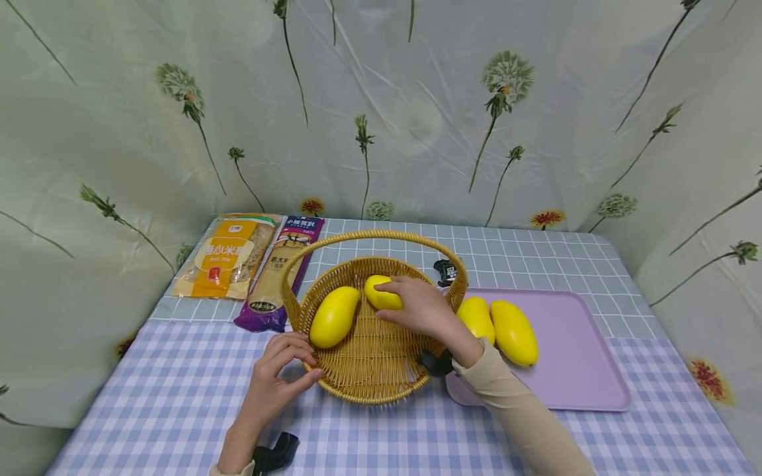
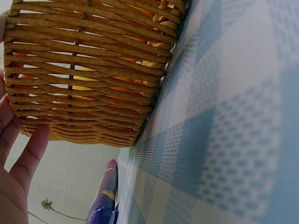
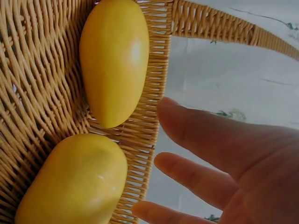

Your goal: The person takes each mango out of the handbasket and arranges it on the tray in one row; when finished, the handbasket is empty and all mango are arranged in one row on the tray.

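In the head view a wicker basket (image 1: 369, 370) holds two yellow mangoes, one at its left side (image 1: 335, 317) and one at its back (image 1: 381, 291). My right hand (image 1: 423, 307) is above the back mango, partly covering it. The right wrist view has the hand (image 3: 224, 163) with fingers apart and nothing between them, beside the two mangoes (image 3: 114, 60) (image 3: 74, 182). My left hand (image 1: 276, 380) grips the basket's left front rim. The left wrist view has the left hand's fingers (image 2: 35, 149) at the rim of the woven wall (image 2: 93, 70).
Right of the basket, a purple tray (image 1: 577, 357) bears two more mangoes (image 1: 514, 332) (image 1: 476, 317). At the back left lie an orange-labelled grain bag (image 1: 226, 258) and a purple pasta packet (image 1: 280, 274). The basket's tall handle (image 1: 381, 234) arches over it. A small black object (image 1: 446, 272) lies behind.
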The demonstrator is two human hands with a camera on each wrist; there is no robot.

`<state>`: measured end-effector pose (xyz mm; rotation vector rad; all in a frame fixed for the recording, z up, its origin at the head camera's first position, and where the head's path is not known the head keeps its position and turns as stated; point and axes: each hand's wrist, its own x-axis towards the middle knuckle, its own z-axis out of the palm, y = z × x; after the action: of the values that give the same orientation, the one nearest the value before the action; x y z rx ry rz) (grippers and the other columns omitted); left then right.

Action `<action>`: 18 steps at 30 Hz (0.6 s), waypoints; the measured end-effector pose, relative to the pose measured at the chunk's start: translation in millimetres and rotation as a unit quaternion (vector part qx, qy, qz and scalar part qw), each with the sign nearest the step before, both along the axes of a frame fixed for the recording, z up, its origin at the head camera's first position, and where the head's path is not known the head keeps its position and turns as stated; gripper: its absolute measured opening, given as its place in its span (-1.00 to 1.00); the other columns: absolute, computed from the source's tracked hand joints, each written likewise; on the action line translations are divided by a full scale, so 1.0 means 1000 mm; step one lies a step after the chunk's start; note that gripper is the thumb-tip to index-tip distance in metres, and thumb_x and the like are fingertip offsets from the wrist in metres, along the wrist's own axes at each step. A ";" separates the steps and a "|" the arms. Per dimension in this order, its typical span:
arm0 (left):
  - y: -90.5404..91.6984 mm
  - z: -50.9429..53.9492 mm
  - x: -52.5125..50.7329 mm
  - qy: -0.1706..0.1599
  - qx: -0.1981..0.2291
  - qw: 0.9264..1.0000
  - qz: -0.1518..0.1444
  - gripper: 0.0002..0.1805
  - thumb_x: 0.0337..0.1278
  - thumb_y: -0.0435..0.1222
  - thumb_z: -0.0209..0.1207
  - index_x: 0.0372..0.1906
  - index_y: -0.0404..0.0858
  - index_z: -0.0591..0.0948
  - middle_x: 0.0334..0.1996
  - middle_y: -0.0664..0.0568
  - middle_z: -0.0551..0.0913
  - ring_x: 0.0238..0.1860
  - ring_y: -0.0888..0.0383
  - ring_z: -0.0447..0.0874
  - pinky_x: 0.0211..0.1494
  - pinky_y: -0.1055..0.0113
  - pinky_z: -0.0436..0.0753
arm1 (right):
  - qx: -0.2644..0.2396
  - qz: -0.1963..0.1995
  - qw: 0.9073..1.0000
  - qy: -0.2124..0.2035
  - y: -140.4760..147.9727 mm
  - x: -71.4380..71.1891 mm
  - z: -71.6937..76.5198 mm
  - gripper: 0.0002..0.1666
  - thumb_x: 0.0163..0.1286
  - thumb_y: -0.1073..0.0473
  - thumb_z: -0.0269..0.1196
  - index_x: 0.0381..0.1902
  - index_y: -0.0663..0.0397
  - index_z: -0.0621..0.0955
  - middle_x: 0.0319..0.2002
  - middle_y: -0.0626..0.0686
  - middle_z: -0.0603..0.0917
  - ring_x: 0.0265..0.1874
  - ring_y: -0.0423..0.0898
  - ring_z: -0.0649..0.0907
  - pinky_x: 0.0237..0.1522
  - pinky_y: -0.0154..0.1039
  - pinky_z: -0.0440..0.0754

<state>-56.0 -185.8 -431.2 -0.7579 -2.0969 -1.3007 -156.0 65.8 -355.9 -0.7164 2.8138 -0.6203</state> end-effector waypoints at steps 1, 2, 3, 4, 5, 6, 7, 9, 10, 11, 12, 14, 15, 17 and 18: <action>0.000 0.000 0.000 0.000 0.001 1.000 -0.001 -0.72 -0.35 -0.50 0.46 -0.50 -0.25 0.57 -0.35 -0.15 0.59 -0.10 -0.12 0.48 0.20 0.35 0.34 | 0.003 0.001 1.000 0.000 0.000 -0.002 -0.001 -0.40 0.23 -0.09 0.32 0.22 -0.10 0.53 0.27 0.14 0.41 0.25 0.13 0.38 0.20 0.09 0.35; 0.000 0.000 0.000 0.000 0.000 1.000 0.000 -0.72 -0.34 -0.49 0.47 -0.50 -0.25 0.57 -0.34 -0.13 0.59 -0.11 -0.13 0.48 0.20 0.35 0.34 | 0.006 0.002 1.000 -0.001 -0.001 -0.003 -0.001 -0.39 0.23 -0.09 0.33 0.22 -0.08 0.53 0.27 0.15 0.41 0.24 0.14 0.39 0.19 0.09 0.36; 0.000 0.000 0.000 -0.001 0.001 1.000 0.000 -0.72 -0.33 -0.49 0.47 -0.49 -0.25 0.57 -0.34 -0.11 0.59 -0.11 -0.14 0.47 0.20 0.35 0.35 | 0.008 0.004 1.000 0.001 -0.001 -0.004 -0.002 -0.39 0.22 -0.09 0.33 0.21 -0.06 0.54 0.27 0.16 0.41 0.24 0.14 0.40 0.19 0.09 0.36; 0.000 0.000 0.000 -0.001 0.000 1.000 0.001 -0.72 -0.33 -0.49 0.47 -0.49 -0.25 0.57 -0.33 -0.10 0.59 -0.11 -0.15 0.47 0.20 0.35 0.35 | 0.012 0.005 1.000 -0.001 -0.001 -0.006 -0.003 -0.39 0.22 -0.09 0.33 0.21 -0.05 0.54 0.27 0.16 0.41 0.24 0.14 0.40 0.19 0.09 0.36; 0.000 0.000 0.000 -0.001 0.001 1.000 0.001 -0.72 -0.34 -0.49 0.47 -0.49 -0.25 0.57 -0.33 -0.09 0.59 -0.12 -0.16 0.47 0.20 0.35 0.35 | 0.014 0.005 1.000 -0.001 -0.001 -0.007 -0.003 -0.39 0.22 -0.09 0.33 0.21 -0.03 0.54 0.27 0.17 0.41 0.24 0.14 0.40 0.18 0.09 0.37; 0.000 0.000 0.000 -0.001 0.000 1.000 0.001 -0.72 -0.35 -0.49 0.47 -0.49 -0.25 0.57 -0.32 -0.07 0.59 -0.12 -0.16 0.47 0.20 0.35 0.35 | 0.015 0.004 1.000 -0.002 -0.002 -0.009 -0.004 -0.39 0.23 -0.08 0.33 0.20 -0.02 0.54 0.28 0.17 0.41 0.24 0.14 0.40 0.19 0.08 0.37; 0.000 0.000 0.000 -0.001 0.000 1.000 0.001 -0.71 -0.35 -0.50 0.47 -0.49 -0.25 0.57 -0.32 -0.05 0.59 -0.12 -0.16 0.47 0.20 0.35 0.35 | 0.017 0.003 1.000 -0.003 -0.002 -0.010 -0.006 -0.40 0.24 -0.07 0.32 0.20 -0.01 0.54 0.28 0.17 0.40 0.24 0.14 0.40 0.19 0.08 0.37; 0.000 0.000 0.000 0.000 0.000 1.000 0.001 -0.71 -0.37 -0.51 0.47 -0.49 -0.25 0.57 -0.31 -0.03 0.60 -0.13 -0.17 0.47 0.19 0.36 0.35 | 0.019 0.001 1.000 -0.003 -0.001 -0.012 -0.007 -0.42 0.25 -0.05 0.31 0.20 0.01 0.54 0.28 0.18 0.40 0.24 0.15 0.40 0.19 0.08 0.38; 0.000 0.000 0.000 0.001 0.001 1.000 0.001 -0.70 -0.38 -0.51 0.47 -0.49 -0.25 0.57 -0.31 -0.02 0.60 -0.13 -0.17 0.48 0.19 0.35 0.35 | 0.021 0.000 1.000 -0.004 -0.001 -0.012 -0.009 -0.42 0.26 -0.04 0.31 0.20 0.01 0.54 0.29 0.18 0.39 0.24 0.16 0.39 0.19 0.08 0.37; 0.000 0.000 0.000 0.001 0.001 1.000 0.000 -0.70 -0.38 -0.51 0.47 -0.49 -0.25 0.57 -0.31 -0.02 0.60 -0.13 -0.18 0.48 0.19 0.35 0.35 | 0.021 -0.002 1.000 -0.004 -0.002 -0.013 -0.010 -0.43 0.26 -0.04 0.31 0.20 0.01 0.54 0.28 0.18 0.39 0.25 0.15 0.39 0.20 0.08 0.36; 0.000 0.000 0.000 0.002 0.001 1.000 0.001 -0.70 -0.39 -0.52 0.47 -0.49 -0.25 0.57 -0.31 -0.01 0.60 -0.13 -0.18 0.48 0.19 0.35 0.36 | 0.020 -0.002 1.000 -0.003 -0.002 -0.014 -0.010 -0.43 0.26 -0.03 0.30 0.20 0.02 0.54 0.28 0.18 0.40 0.25 0.15 0.39 0.20 0.08 0.36; 0.000 0.000 0.000 0.002 0.002 1.000 0.000 -0.70 -0.38 -0.52 0.47 -0.49 -0.25 0.57 -0.31 0.00 0.59 -0.14 -0.18 0.48 0.19 0.35 0.36 | 0.019 -0.003 1.000 0.002 -0.002 -0.015 -0.012 -0.43 0.25 -0.01 0.31 0.20 0.04 0.54 0.25 0.19 0.43 0.22 0.15 0.41 0.19 0.07 0.38; 0.000 0.000 0.000 0.002 0.002 1.000 -0.001 -0.70 -0.37 -0.51 0.47 -0.49 -0.24 0.57 -0.31 0.00 0.59 -0.13 -0.18 0.48 0.19 0.35 0.36 | 0.018 -0.005 1.000 0.004 -0.002 -0.015 -0.012 -0.42 0.25 -0.01 0.32 0.20 0.04 0.54 0.23 0.19 0.45 0.21 0.14 0.42 0.18 0.07 0.39; 0.000 -0.001 0.000 0.001 0.002 1.000 -0.002 -0.72 -0.33 -0.48 0.47 -0.49 -0.24 0.57 -0.31 0.00 0.59 -0.12 -0.16 0.48 0.19 0.35 0.35 | 0.015 -0.009 1.000 0.006 -0.003 -0.017 -0.013 -0.42 0.24 0.01 0.33 0.19 0.06 0.53 0.19 0.18 0.48 0.18 0.12 0.45 0.15 0.05 0.42; -0.001 -0.001 0.000 0.001 0.003 1.000 -0.003 -0.73 -0.31 -0.47 0.47 -0.49 -0.24 0.57 -0.31 0.00 0.59 -0.12 -0.15 0.48 0.19 0.35 0.35 | 0.012 -0.011 1.000 0.009 -0.003 -0.017 -0.014 -0.42 0.23 0.02 0.34 0.19 0.07 0.53 0.17 0.18 0.50 0.16 0.12 0.47 0.12 0.05 0.44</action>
<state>-56.2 -186.4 -432.1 -0.7637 -2.0900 -1.3075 -173.1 62.4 -369.7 -0.6898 2.8452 -0.5842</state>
